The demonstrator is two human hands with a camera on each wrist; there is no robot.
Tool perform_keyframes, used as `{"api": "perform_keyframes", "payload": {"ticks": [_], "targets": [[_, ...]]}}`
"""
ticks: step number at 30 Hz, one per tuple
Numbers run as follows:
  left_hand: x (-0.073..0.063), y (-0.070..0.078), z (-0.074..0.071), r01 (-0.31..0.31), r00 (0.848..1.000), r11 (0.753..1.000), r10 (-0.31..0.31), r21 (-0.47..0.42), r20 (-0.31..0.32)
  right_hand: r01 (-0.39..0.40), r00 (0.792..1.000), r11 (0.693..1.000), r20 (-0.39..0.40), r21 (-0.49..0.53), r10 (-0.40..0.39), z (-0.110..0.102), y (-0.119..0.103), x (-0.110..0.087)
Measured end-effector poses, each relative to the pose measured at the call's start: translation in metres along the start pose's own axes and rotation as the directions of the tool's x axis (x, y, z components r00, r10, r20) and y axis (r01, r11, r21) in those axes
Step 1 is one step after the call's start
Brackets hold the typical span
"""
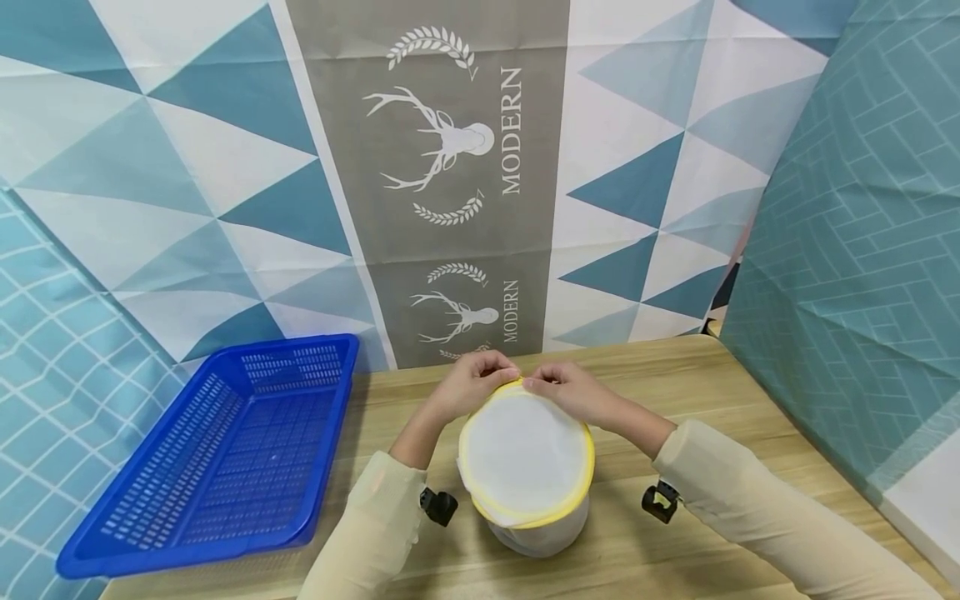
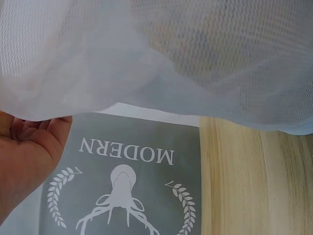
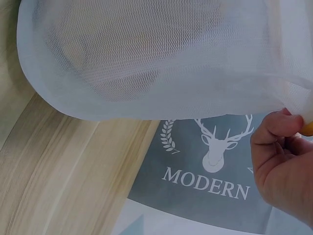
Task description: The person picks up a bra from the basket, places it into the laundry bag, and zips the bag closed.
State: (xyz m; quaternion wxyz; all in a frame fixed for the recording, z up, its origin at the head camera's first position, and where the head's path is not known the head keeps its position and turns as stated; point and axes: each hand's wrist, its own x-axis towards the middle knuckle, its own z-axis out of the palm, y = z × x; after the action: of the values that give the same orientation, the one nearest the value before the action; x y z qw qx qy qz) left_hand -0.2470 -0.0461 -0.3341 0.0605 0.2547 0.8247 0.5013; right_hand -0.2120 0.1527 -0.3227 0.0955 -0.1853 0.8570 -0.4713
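Observation:
A white mesh laundry bag point(image 1: 525, 454), round-topped with yellow trim point(image 1: 588, 475), stands on the table in front of me. At the far edge of its lid, my left hand point(image 1: 474, 387) pinches the yellow rim between thumb and fingers. Close beside it, my right hand point(image 1: 573, 392) pinches the same rim, a bit of yellow showing at its fingertips in the right wrist view. Blurry darker and yellowish patches show through the mesh side point(image 3: 122, 54). In the left wrist view, the bag's fabric point(image 2: 161, 63) hides the left fingertips point(image 2: 61, 128).
On the left lies a blue plastic basket point(image 1: 330, 433) with perforated sides. The wooden table point(image 1: 660, 533) meets a patterned cloth backdrop point(image 1: 450, 225) behind the bag. A teal tile-print panel point(image 1: 847, 333) borders it on the right. Both wrists wear small black camera mounts point(image 1: 438, 506).

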Motion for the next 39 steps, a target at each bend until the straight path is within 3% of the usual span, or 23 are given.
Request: {"api": "perform_keyframes", "payload": {"ticks": [11, 16, 18, 25, 39], "targets": [[-0.003, -0.002, 0.0, -0.02, 1.0, 0.999, 0.02, -0.029, -0.002, -0.002, 1.0, 1.0, -0.007, -0.007, 0.002, 0.002, 0.002, -0.001], [-0.014, 0.02, -0.003, -0.032, 0.999, 0.999, 0.032, -0.02, 0.004, 0.011, 1.0, 1.0, -0.013, 0.0, -0.011, 0.002, 0.005, -0.002], [-0.015, 0.022, -0.003, -0.021, 1.0, 1.0, 0.021, -0.008, -0.003, 0.009, 1.0, 1.0, -0.018, 0.001, -0.009, 0.002, 0.008, -0.002], [-0.003, -0.008, 0.0, -0.008, 1.0, 1.0, 0.008, -0.006, -0.026, 0.0, 1.0, 1.0, -0.02, 0.012, 0.001, 0.002, 0.011, -0.002], [-0.004, -0.008, -0.002, -0.029, 1.0, 0.999, 0.029, -0.026, -0.013, -0.018, 1.0, 1.0, -0.02, -0.016, 0.018, 0.004, 0.006, 0.005]]}}
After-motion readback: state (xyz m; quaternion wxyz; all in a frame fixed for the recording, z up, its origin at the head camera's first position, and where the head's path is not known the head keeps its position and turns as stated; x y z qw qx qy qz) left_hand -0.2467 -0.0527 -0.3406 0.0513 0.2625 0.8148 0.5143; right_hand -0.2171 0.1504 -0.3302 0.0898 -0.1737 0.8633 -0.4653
